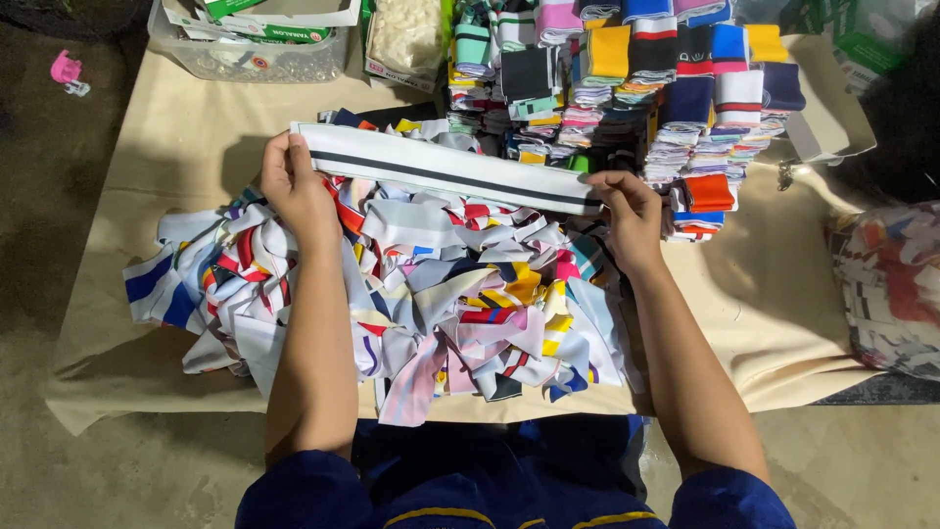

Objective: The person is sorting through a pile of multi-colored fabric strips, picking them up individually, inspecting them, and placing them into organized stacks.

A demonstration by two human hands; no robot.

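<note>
A matt, ribbed-knit white cloth band with a dark stripe (pixel 446 168) is seen. The loose heap of multicoloured knit cloth strips (pixel 411 294) is soft and matt. The beige woven cloth cover (pixel 764 294) is dull. The clear plastic tub (pixel 245 54) at the far-left corner is glossy.

The single camera sits on my head and looks steeply down and forward from close above, taking in my forearms, my left hand (pixel 294 186) and right hand (pixel 627 211) at mid-frame, the beige cloth (pixel 744 284) beneath, and the floor (pixel 59 196) at the left edge.
</note>
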